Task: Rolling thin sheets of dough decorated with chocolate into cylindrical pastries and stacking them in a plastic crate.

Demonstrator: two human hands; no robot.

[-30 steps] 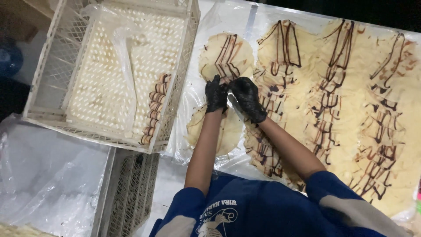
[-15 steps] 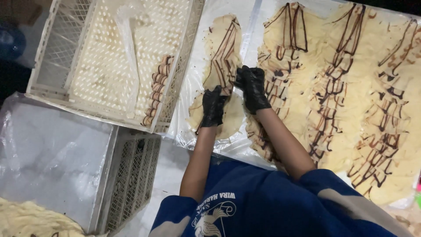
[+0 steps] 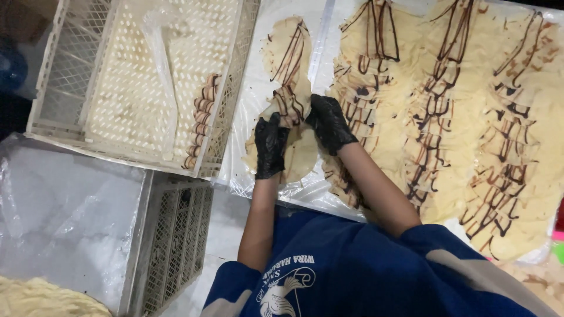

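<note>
Clear plastic sheeting (image 3: 329,35) covers the work surface under everything, wrinkled and shiny toward its near edge. At the centre lies a thin pale dough sheet (image 3: 289,53) striped with dark chocolate lines, stretching from the hands toward twelve o'clock. The left hand (image 3: 270,145), in a black glove, is closed on the sheet's near end, fingers curled over a gathered fold. The right hand (image 3: 329,120), also gloved in black, is just beside it at two o'clock, fingers pinched on the same fold, so the two hands sit close together with the dough bunched between them. Under the hands a rounder pale part of the dough spreads toward six o'clock. To three o'clock, long overlapping rows of dough sheets (image 3: 458,117) with chocolate lines fill the sheeting out to the edge. At nine to ten o'clock stands a cream perforated plastic crate (image 3: 70,70), holding a column of rolled chocolate-striped pieces (image 3: 202,120) along its right wall and a strip of clear plastic (image 3: 161,82) across its floor. At seven o'clock a second crate (image 3: 176,235) is lined with clear plastic, and a heap of pale dough (image 3: 41,296) shows at its lower corner.
</note>
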